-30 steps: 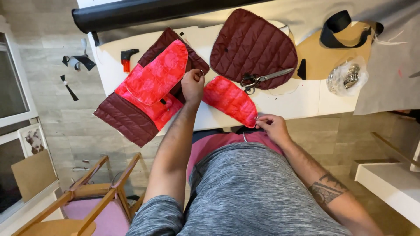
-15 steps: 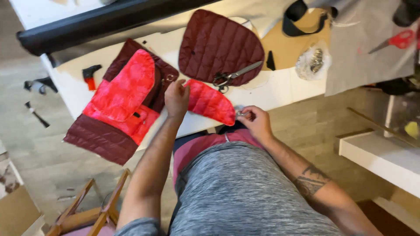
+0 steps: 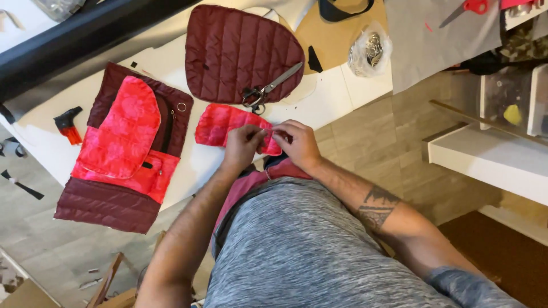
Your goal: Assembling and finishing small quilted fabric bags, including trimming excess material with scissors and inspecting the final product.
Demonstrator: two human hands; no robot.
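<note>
A small red quilted fabric piece (image 3: 220, 124) lies at the near edge of the white table (image 3: 337, 102). My left hand (image 3: 244, 145) pinches its right end, and my right hand (image 3: 297, 144) pinches the same end from the other side. Both hands meet at that corner, fingers closed on the fabric. To the left lies a larger maroon and red quilted panel (image 3: 123, 151) that hangs over the table edge. Behind the small piece rests a maroon quilted rounded panel (image 3: 240, 54) with black-handled scissors (image 3: 268, 90) on it.
A long black roll (image 3: 80, 37) lies along the far left of the table. A red and black tool (image 3: 67, 125) sits at the left. A clear bag of metal parts (image 3: 370, 52), brown card (image 3: 337, 34), grey cloth with red scissors (image 3: 465, 8), and a white shelf (image 3: 491, 159) are on the right.
My left hand moved from the small red piece's left end to its right end, joining my right hand there. The view shifted right and closer.
</note>
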